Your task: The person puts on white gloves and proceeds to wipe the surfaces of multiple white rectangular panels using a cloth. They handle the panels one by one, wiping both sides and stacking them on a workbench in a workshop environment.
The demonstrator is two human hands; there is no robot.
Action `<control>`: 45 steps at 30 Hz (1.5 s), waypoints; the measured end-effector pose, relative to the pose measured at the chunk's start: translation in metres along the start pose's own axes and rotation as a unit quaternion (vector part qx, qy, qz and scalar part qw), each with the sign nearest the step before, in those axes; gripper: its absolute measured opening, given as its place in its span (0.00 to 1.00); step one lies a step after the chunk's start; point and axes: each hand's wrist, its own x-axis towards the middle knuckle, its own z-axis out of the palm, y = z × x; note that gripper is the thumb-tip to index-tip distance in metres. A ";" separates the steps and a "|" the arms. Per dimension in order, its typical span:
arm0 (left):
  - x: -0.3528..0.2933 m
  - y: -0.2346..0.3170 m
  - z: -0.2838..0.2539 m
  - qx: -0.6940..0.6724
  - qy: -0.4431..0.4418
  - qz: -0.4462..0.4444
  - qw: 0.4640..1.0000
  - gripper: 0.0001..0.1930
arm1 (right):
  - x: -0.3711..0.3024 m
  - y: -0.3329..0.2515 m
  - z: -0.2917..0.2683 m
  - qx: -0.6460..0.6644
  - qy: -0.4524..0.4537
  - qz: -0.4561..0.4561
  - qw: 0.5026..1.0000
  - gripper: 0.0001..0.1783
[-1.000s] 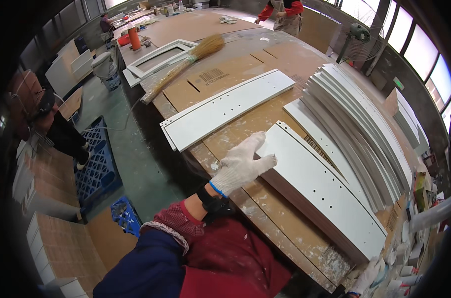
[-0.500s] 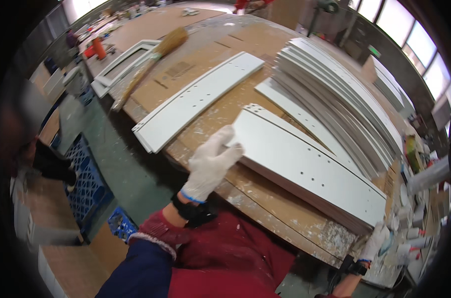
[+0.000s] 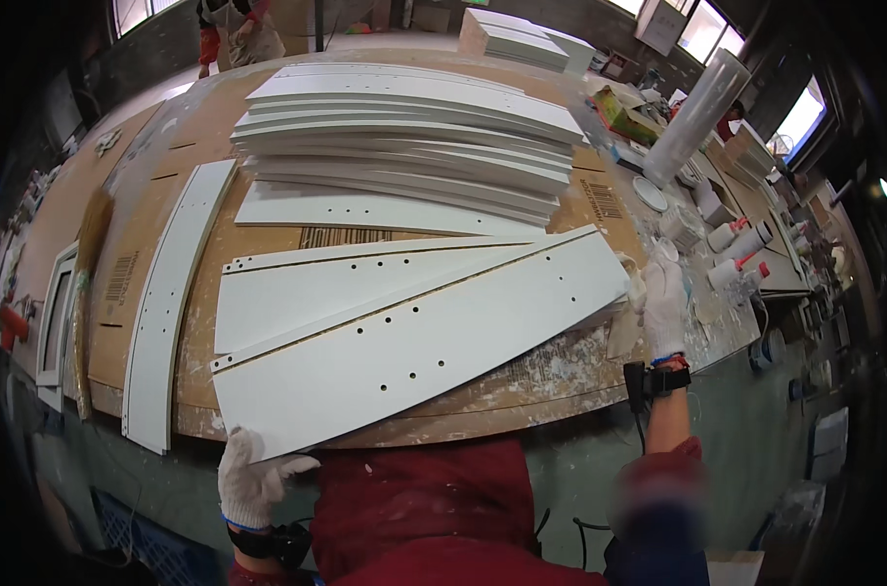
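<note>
A long white board (image 3: 434,342) with drilled holes and a dark groove lies slanted over another white board (image 3: 287,283), near the table's front edge. My left hand (image 3: 251,483), in a white knit glove, grips its near left corner, with the thumb stretched along the edge. My right hand (image 3: 664,313), gloved too, is at the board's right end with the thumb side against it; part of its grip is hidden. The right end of at least one board shows beneath the top one.
A tall stack of white boards (image 3: 404,127) stands behind. Another white board (image 3: 175,303) lies at the left, beside a broom (image 3: 87,293) and white frames (image 3: 55,313). A clear plastic roll (image 3: 697,117) and bottles (image 3: 732,269) crowd the right. A person (image 3: 238,34) stands at the far side.
My view has swung to the right. The top board has turned across the one below it, and my left hand has moved to its near left corner. My right hand remains at the right end.
</note>
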 end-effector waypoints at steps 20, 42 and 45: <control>-0.010 0.006 -0.017 0.062 0.093 -0.026 0.993 0.26 | -0.025 -0.084 0.066 -0.171 -0.078 -0.452 0.872 0.04; -0.002 -0.020 0.026 -0.228 0.033 0.008 0.973 0.33 | -0.030 -0.163 0.090 -0.209 -0.239 -0.363 0.876 0.14; -0.004 -0.025 0.023 -0.219 0.019 0.014 0.975 0.32 | -0.089 -0.236 0.102 -0.118 -0.327 -0.404 0.846 0.12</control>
